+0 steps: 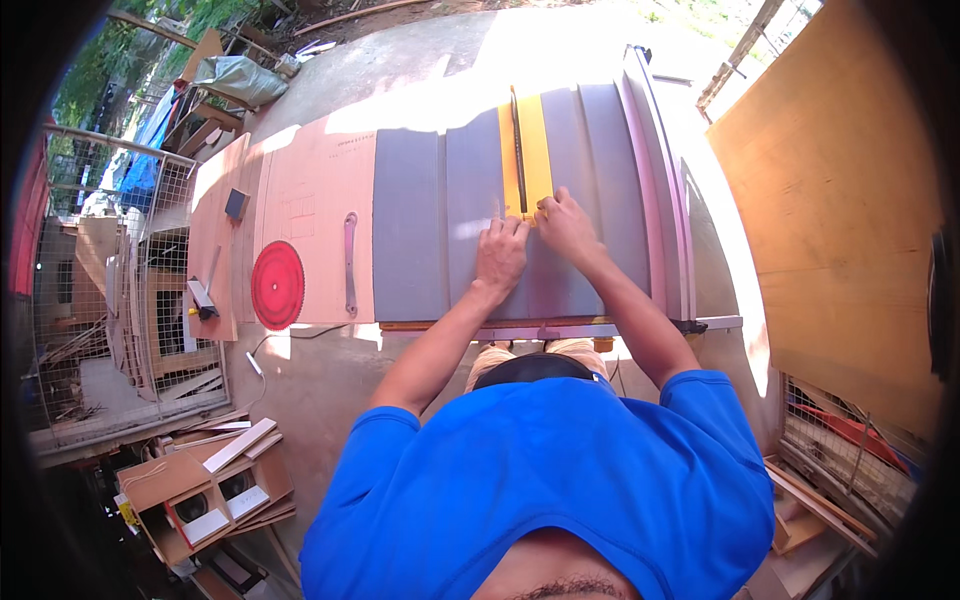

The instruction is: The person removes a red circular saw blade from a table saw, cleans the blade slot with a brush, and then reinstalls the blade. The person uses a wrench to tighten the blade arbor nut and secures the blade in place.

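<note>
Bunched close together on the right hand [568, 230], partly spread on the left hand [502, 252]; cannot tell whether clamped on anything. Directly under and ahead of the fingers, the yellow slotted strip [537, 150], lying in the grey bench [410, 230]. Looks thin, stiff and fairly light, probably smooth enough to slip; likely weakest along the dark slot [519, 160]. Best held by the near end, right at the fingertips, or by the long edges beyond. Well left of the fingers, a long wrench [350, 265]; farther left, a red toothed disc [278, 285].
</note>
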`<state>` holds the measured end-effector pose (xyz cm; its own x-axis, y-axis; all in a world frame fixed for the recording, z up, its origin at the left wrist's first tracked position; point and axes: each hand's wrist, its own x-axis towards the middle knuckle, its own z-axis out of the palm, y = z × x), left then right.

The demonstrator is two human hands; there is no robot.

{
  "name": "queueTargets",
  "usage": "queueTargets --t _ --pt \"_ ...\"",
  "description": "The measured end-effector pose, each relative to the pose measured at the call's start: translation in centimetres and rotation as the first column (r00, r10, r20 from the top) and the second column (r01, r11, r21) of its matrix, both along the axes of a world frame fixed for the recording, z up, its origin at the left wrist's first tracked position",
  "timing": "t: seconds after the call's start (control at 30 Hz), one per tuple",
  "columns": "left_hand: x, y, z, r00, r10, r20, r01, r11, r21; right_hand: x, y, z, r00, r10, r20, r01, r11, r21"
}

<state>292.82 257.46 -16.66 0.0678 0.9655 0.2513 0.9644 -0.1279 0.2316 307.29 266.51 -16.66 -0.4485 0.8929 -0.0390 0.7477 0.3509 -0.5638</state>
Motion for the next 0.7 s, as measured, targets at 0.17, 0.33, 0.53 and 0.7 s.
queueTargets --t 0.17,0.33,0.53,0.7 --pt "1.0 0.8 0.1 0.997 0.070 -0.012 -0.070 0.995 -0.073 0.2 0.4 1.3 0.982 0.124 0.143 -0.125 0.992 0.000" --pt "0.7 2.6 0.9 0.996 0.089 -0.026 -0.092 0.985 -0.146 -0.2 2.9 1.3 0.982 0.160 0.096 -0.160 0.987 -0.011" --pt "1.6 1.9 5.3 0.969 0.210 0.130 -0.200 0.976 -0.087 -0.5 5.2 3.0 0.987 0.151 -0.049 -0.140 0.973 0.181" --pt "0.6 4.1 9.2 0.654 0.301 0.695 -0.394 0.919 -0.027 -0.7 6.8 10.4 0.975 0.110 -0.193 -0.057 0.964 0.261"
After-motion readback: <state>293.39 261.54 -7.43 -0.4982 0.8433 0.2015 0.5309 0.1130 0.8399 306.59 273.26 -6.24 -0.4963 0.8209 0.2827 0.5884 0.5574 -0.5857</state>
